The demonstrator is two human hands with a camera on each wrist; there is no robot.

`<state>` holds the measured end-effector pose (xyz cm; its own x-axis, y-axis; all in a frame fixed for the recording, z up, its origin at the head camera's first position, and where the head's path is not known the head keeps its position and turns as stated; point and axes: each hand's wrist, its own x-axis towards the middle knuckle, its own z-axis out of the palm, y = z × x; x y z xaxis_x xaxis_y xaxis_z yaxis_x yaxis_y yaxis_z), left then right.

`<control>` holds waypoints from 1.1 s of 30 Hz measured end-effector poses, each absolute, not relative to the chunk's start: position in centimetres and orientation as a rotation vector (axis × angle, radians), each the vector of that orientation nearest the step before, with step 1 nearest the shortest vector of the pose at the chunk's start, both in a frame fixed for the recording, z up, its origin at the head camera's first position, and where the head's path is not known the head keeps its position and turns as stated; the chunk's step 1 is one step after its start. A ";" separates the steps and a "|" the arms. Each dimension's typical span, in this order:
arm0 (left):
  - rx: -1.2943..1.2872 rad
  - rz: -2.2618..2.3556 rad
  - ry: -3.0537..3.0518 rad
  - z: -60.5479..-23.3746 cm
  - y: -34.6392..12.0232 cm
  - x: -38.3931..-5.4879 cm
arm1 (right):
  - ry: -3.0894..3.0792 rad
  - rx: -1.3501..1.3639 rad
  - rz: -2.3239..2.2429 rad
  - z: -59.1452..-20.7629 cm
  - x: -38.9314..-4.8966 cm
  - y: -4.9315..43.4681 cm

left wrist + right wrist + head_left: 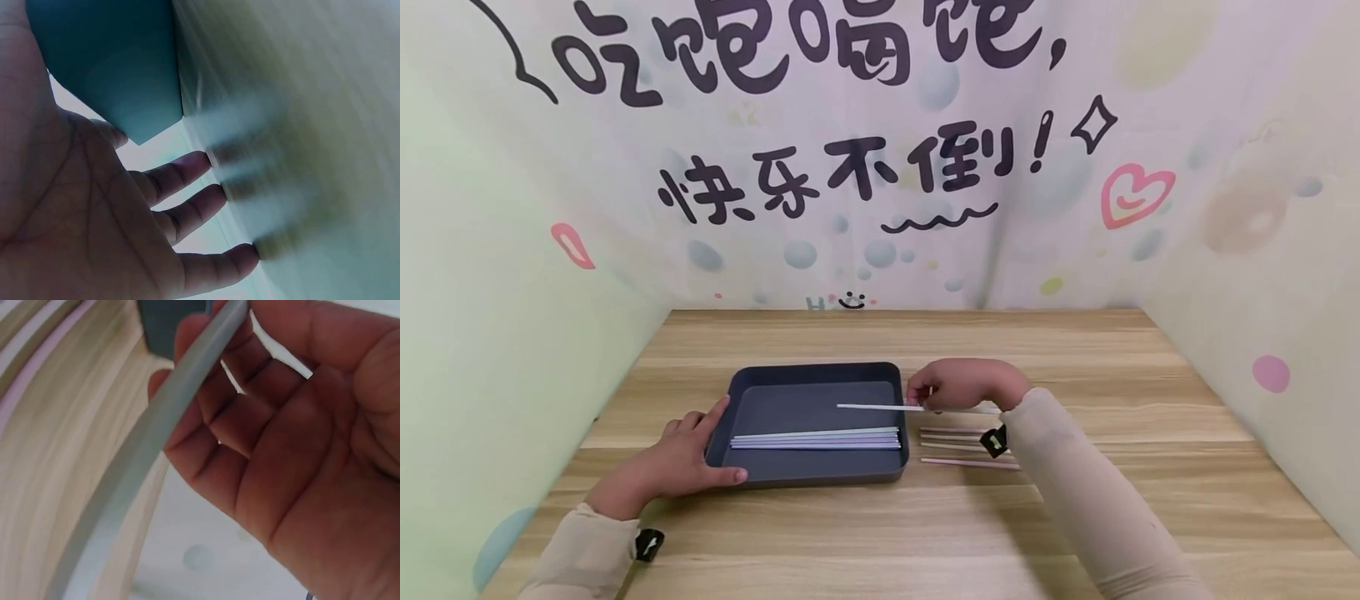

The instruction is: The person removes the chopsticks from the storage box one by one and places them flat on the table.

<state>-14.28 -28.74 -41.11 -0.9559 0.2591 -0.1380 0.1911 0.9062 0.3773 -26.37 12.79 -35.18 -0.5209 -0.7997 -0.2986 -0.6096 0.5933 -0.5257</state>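
A dark grey rectangular tray (820, 478) lies on the wooden table with several pale green and lavender chopsticks (816, 438) side by side in its front half. My left hand (673, 462) rests at the tray's left end, thumb on the front rim and index finger along the left side. Its other fingertips (240, 253) touch down on the tabletop in the left wrist view. Between thumb and fingers, my right hand (970, 383) pinches a pale green chopstick (134, 453); its left end reaches over the tray's right rim.
Several pinkish and pale chopsticks (962, 462) lie on the table (880, 542) right of the tray, partly hidden by the right forearm. A printed cloth wall (880, 258) stands along the table's back edge, with pale walls at both sides.
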 end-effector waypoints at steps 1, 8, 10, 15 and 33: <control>0.347 0.545 2.886 -41.1 -28.7 -14.3 | 2.300 -1.111 -0.486 -35.2 -26.4 13.3; 0.351 0.546 2.887 -41.1 -28.7 -14.3 | 2.307 -1.001 -0.472 -35.6 -26.5 16.5; 0.346 0.546 2.886 -41.1 -28.6 -14.3 | 2.311 -0.974 -0.473 -35.7 -26.5 17.4; 0.348 0.543 2.890 -41.0 -28.6 -14.3 | 2.305 -0.971 -0.476 -36.3 -26.7 19.7; 0.356 0.548 2.887 -40.8 -28.6 -14.3 | 2.304 -0.886 -0.536 -37.7 -26.6 22.5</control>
<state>-14.30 -28.60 -40.83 -0.9549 0.2660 -0.1317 0.1993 0.9034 0.3795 -26.57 22.50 -37.72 -0.5930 -0.7035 -0.3917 -0.4583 0.6949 -0.5542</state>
